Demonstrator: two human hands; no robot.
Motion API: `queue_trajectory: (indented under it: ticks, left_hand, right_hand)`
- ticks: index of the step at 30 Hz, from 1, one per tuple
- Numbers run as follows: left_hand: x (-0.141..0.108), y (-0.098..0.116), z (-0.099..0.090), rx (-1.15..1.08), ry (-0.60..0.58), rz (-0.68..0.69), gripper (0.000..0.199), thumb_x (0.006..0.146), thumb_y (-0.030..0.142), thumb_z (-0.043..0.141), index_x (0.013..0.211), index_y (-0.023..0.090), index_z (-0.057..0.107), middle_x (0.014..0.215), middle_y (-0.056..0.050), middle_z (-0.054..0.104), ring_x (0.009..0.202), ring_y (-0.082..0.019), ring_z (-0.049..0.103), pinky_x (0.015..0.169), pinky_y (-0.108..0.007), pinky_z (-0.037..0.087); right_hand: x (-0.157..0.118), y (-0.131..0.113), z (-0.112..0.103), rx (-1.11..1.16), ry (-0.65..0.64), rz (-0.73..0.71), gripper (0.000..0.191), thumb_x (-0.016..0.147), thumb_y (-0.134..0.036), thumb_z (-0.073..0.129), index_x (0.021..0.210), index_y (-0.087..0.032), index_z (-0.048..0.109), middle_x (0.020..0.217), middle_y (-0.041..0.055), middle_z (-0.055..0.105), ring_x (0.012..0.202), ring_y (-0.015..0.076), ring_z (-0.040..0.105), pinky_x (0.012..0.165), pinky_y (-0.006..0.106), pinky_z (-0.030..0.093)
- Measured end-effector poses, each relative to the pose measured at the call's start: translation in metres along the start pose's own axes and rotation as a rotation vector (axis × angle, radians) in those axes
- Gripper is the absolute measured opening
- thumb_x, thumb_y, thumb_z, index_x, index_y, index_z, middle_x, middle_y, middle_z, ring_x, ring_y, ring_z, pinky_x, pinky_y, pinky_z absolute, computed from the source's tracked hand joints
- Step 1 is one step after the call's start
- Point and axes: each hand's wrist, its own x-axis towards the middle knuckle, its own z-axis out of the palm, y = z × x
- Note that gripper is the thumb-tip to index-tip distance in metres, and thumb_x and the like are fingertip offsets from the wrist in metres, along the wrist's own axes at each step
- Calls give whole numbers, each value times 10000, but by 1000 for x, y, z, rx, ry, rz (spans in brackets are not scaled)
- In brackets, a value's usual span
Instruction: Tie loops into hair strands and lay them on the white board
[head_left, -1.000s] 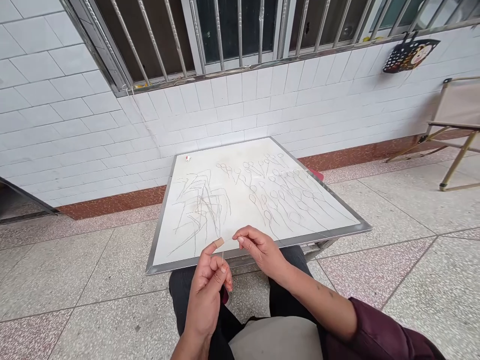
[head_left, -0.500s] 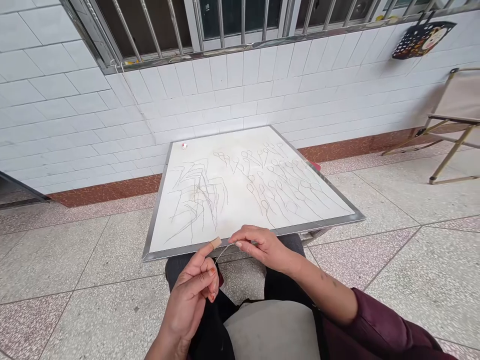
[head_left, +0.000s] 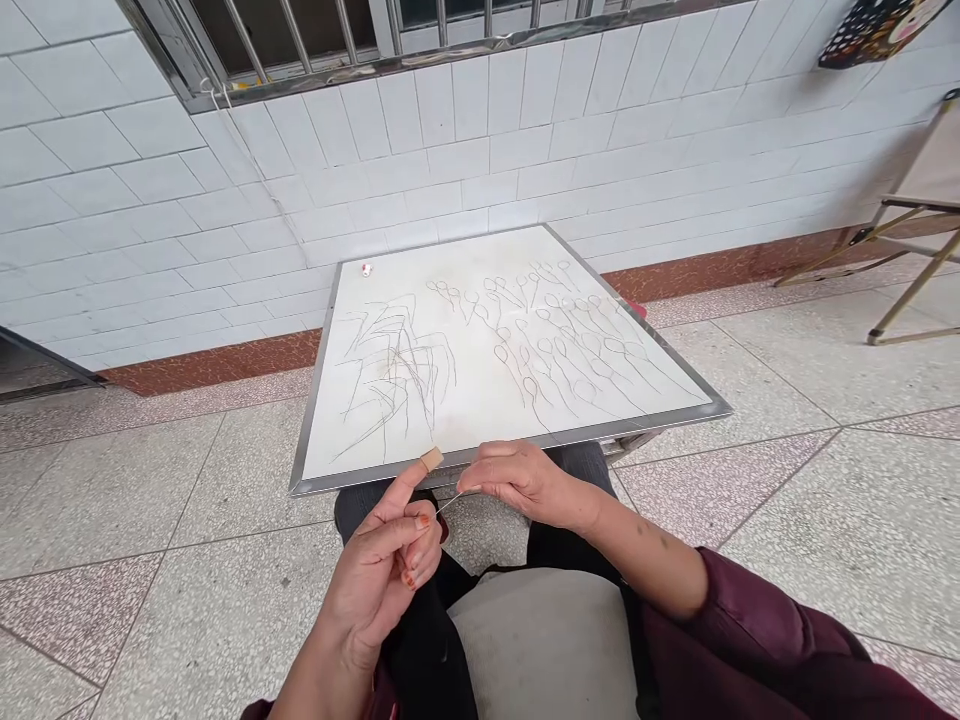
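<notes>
A thin wire [head_left: 448,504] runs between my two hands just in front of the table's near edge. My left hand [head_left: 390,550] pinches one end between thumb and fingers, its index finger stretched out with a tan wrap [head_left: 432,459] on the tip. The other end is in the closed fingertips of my right hand [head_left: 525,483]. On the white table [head_left: 472,400], bent wires [head_left: 397,360] lie in a tangled group at the left. Several wires with a loop at one end [head_left: 531,388] are spread over the right half.
A small red and white object [head_left: 367,270] sits at the table's back left corner. Behind the table stands a tiled wall [head_left: 450,150] with a barred window. A folding chair [head_left: 926,180] is at the far right, below a hanging dotted bag [head_left: 862,35].
The view has tilted down a little. My left thumb and fingers now pinch nearer the wire's visible part, and the wire looks straighter and shorter between my hands.
</notes>
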Motion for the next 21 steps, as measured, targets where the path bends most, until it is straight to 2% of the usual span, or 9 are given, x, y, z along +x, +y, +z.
queue_trajectory:
  ticks: [6,10,16,21]
  left_hand:
    - [-3,5,-6,77,-94,-137,681,842,103,573,1493,169,385,511,63,455,418,-65,273,400,-201,222]
    - [-5,11,-12,130,-72,-133,674,834,125,592,1480,169,406,533,54,468,433,-68,298,405,-198,244]
    - [-4,11,-10,289,-41,-116,568,928,356,538,1447,143,451,560,30,508,451,-96,384,423,-214,342]
    - [1,8,-9,436,-12,-127,601,933,479,519,1422,131,487,537,30,510,459,-108,410,423,-215,344]
  right_hand:
    - [-1,-2,-7,-20,-66,-58,294,1016,-189,400,996,-174,693,798,38,633,681,97,580,606,194,465]
    - [-2,-1,-8,-39,-54,-51,262,1006,-181,430,1023,-180,692,820,37,661,685,98,586,602,196,467]
    - [0,-2,-8,-66,-52,-24,259,1011,-215,443,1029,-177,699,813,42,683,690,108,597,618,207,481]
    - [1,-3,-9,-53,-16,-43,260,1017,-239,445,1032,-164,694,792,43,682,692,111,609,625,209,497]
